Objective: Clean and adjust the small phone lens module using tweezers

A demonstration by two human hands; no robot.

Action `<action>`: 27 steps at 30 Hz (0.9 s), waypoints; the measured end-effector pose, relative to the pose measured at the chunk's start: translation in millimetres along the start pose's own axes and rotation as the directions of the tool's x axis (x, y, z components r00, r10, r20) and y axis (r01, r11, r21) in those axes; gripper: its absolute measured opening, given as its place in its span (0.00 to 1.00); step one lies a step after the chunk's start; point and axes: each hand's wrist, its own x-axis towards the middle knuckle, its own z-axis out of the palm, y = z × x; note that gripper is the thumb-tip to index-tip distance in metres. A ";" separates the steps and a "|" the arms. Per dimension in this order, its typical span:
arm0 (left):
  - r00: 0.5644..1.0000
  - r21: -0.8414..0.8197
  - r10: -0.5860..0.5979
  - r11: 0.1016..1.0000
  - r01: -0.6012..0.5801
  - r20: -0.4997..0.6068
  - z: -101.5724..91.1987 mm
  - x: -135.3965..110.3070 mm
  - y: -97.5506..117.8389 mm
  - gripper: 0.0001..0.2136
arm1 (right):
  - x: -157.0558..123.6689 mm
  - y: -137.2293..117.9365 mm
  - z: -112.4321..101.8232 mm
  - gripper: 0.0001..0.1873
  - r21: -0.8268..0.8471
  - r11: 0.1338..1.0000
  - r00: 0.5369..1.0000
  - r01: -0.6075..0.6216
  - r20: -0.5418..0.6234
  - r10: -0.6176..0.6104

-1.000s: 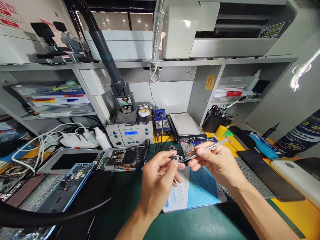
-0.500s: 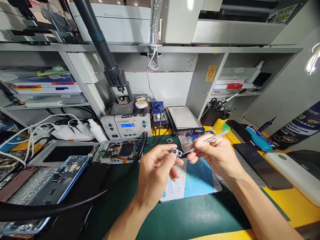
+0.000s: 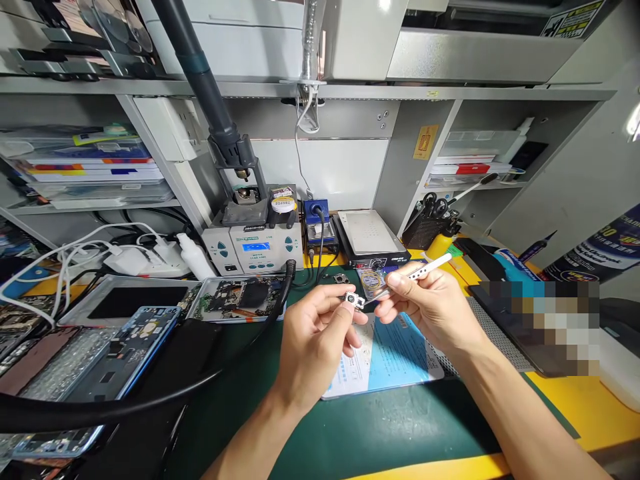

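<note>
Left hand (image 3: 313, 343) is pinching a small silver camera module with a dark lens (image 3: 354, 301), held up just above the pale blue and white card (image 3: 387, 357) on the green-matted desk (image 3: 380, 433). Right hand (image 3: 430, 308), right beside it, grips slim silver metal tweezers (image 3: 407, 279), tips touching the module. The grey hot-air soldering station (image 3: 255, 248) sits well behind the card.

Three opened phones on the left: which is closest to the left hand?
The phone with the exposed circuit board, beside the black hose. The blue-framed phone and the grey-framed phone lie farther left of the left hand.
</note>
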 end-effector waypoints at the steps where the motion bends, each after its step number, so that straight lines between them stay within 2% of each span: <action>1: 1.000 0.022 0.006 1.000 -0.006 0.003 0.0 -0.2 -0.2 0.11 | 0.5 0.3 0.0 0.09 -0.006 1.000 1.000 -0.010 -0.009 0.010; 5: 0.999 0.101 0.041 0.994 -0.042 0.013 -0.4 -2.0 -3.0 0.11 | 1.9 0.8 0.2 0.11 -0.006 0.998 0.998 -0.057 -0.023 0.057; 11: 0.983 0.264 0.183 0.947 -0.184 0.027 -1.8 -2.8 -10.0 0.09 | 2.9 0.5 0.9 0.13 0.025 0.991 0.991 -0.130 -0.022 0.131; 19: 0.984 0.203 0.159 0.969 -0.139 -0.086 6.4 -4.9 0.6 0.10 | 5.2 -1.1 -3.0 0.11 0.082 0.991 0.994 -0.109 -0.024 0.111; 27: 0.982 0.218 0.173 0.964 -0.153 -0.076 9.4 -5.5 -1.2 0.09 | 1.9 7.2 4.7 0.11 0.102 0.988 0.993 -0.118 0.021 0.117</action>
